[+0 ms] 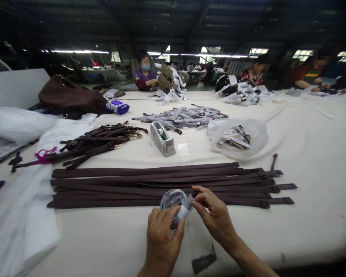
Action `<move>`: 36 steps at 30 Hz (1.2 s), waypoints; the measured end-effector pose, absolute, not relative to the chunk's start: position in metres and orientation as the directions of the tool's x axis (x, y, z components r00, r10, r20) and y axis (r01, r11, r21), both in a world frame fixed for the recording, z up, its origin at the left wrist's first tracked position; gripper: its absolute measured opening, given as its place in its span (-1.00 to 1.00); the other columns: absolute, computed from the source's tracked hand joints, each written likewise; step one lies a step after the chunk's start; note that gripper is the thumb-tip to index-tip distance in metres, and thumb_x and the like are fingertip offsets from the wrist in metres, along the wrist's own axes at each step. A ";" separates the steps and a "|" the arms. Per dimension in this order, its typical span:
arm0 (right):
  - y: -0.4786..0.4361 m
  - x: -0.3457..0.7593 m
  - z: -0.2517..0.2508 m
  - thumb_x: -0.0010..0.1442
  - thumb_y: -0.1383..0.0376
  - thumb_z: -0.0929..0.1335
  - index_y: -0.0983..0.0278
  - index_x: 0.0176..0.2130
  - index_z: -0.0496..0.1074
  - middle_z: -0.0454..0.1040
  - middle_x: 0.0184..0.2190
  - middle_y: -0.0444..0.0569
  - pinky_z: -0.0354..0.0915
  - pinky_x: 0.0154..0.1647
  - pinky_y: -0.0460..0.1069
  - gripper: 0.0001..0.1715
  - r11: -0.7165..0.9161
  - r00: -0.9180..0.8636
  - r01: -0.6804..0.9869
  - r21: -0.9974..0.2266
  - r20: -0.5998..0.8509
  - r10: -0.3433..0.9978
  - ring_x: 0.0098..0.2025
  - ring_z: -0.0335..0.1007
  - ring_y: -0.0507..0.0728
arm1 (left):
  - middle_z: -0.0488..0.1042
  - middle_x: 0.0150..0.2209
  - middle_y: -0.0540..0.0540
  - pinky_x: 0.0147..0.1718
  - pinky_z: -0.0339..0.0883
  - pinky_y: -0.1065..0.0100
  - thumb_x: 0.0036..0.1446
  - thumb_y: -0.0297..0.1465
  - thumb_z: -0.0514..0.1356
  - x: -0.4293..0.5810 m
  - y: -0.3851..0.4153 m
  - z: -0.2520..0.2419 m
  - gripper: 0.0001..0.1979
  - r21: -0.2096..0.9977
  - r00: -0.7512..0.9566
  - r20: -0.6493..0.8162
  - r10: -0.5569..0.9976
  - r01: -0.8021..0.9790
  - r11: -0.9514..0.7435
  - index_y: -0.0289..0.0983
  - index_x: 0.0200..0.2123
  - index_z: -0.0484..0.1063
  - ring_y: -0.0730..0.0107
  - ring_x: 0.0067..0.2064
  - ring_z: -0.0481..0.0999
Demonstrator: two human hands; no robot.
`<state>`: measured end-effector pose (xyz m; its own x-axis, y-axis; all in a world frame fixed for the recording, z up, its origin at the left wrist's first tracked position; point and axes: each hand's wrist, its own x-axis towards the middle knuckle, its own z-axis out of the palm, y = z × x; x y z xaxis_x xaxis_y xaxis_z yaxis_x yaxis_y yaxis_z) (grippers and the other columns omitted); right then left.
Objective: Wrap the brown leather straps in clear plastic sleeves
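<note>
Coiled strap (167,199) held in both hands at the near side of the counter (308,234).
My left hand (163,234) is closed on the coil from below, thumb and fingers (170,214) gripping it beside its white band; my right hand (217,215) pinches the coil's dark end (195,194) at its right side, thumb and index finger close together (how firmly, I cannot tell). The coil sits over the near edge of the long brown straps (103,202), which lie side by side across the counter. Beyond them stands a tape dispenser (163,144), with a heap of dark buckled straps (96,138) to its left, a clear bag (258,140) of flat pieces to its right, and a pile of wrapped straps (187,115) behind it.
</note>
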<state>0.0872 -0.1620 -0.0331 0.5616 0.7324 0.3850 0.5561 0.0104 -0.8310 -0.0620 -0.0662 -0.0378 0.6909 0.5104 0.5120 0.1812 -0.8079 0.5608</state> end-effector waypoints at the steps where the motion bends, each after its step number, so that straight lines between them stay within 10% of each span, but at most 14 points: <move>1: -0.162 0.088 -0.034 0.18 0.33 0.28 0.27 -0.39 0.34 0.37 -0.13 0.07 0.25 -0.16 -0.02 -0.90 0.002 0.549 0.600 -0.800 0.414 0.726 -0.09 0.32 0.15 | 0.45 -0.25 -0.08 -0.28 0.24 0.27 0.11 -0.47 0.13 -0.063 -0.065 -0.039 -0.77 0.595 0.695 0.486 0.530 0.181 -0.783 -0.25 -0.12 0.34 0.27 -0.26 0.34; 9: -0.163 0.098 -0.033 0.23 0.24 0.25 0.24 -0.26 0.30 0.40 -0.28 0.00 0.33 -0.30 -0.05 -0.89 0.001 0.586 0.482 -0.876 0.322 0.743 -0.31 0.38 0.08 | 0.36 -0.31 -0.07 -0.26 0.23 0.33 0.12 -0.25 0.13 -0.070 -0.056 -0.042 -0.75 0.912 0.719 0.020 0.695 0.272 -0.308 -0.20 -0.15 0.40 0.30 -0.26 0.37; 14: -0.161 0.094 -0.042 0.20 0.14 0.28 0.18 0.11 0.10 0.34 -0.05 0.05 0.38 -0.22 -0.01 -0.48 0.119 0.604 0.207 -0.971 0.222 0.765 -0.13 0.36 0.13 | 0.39 -0.22 -0.08 -0.20 0.22 0.33 0.09 -0.18 0.15 -0.070 -0.050 -0.044 -0.68 0.978 0.780 -0.118 0.614 0.200 -0.066 -0.22 -0.14 0.39 0.28 -0.19 0.37; 19: -0.153 0.087 -0.049 0.22 0.22 0.28 0.19 -0.04 0.36 0.47 -0.27 -0.06 0.29 -0.58 -0.14 -0.70 0.028 0.686 0.280 -0.960 0.221 0.693 -0.58 0.26 -0.05 | 0.38 -0.28 -0.10 -0.17 0.22 0.19 0.09 -0.19 0.13 -0.064 -0.052 -0.033 -0.72 0.902 0.772 -0.019 0.635 0.287 -0.323 -0.19 -0.17 0.42 0.19 -0.19 0.36; 23: -0.148 0.080 -0.046 0.21 0.25 0.29 0.19 -0.06 0.36 0.48 -0.30 -0.08 0.31 -0.55 -0.13 -0.72 0.098 0.670 0.236 -0.967 0.234 0.705 -0.55 0.30 -0.03 | 0.40 -0.24 -0.12 -0.14 0.20 0.10 0.05 -0.24 0.18 -0.053 -0.057 -0.021 -0.66 0.743 0.755 0.198 0.625 0.300 -0.598 -0.20 -0.10 0.37 0.13 -0.16 0.35; 36: -0.146 0.070 -0.055 0.15 0.30 0.35 0.21 -0.30 0.45 0.37 -0.35 -0.12 0.29 -0.41 -0.14 -0.93 0.190 0.769 0.179 -0.965 0.258 0.585 -0.39 0.32 -0.01 | 0.46 -0.26 -0.09 -0.18 0.28 0.30 0.14 -0.28 0.13 -0.040 -0.071 -0.027 -0.75 0.830 0.712 0.224 0.665 0.218 -0.513 -0.19 -0.11 0.43 0.30 -0.21 0.42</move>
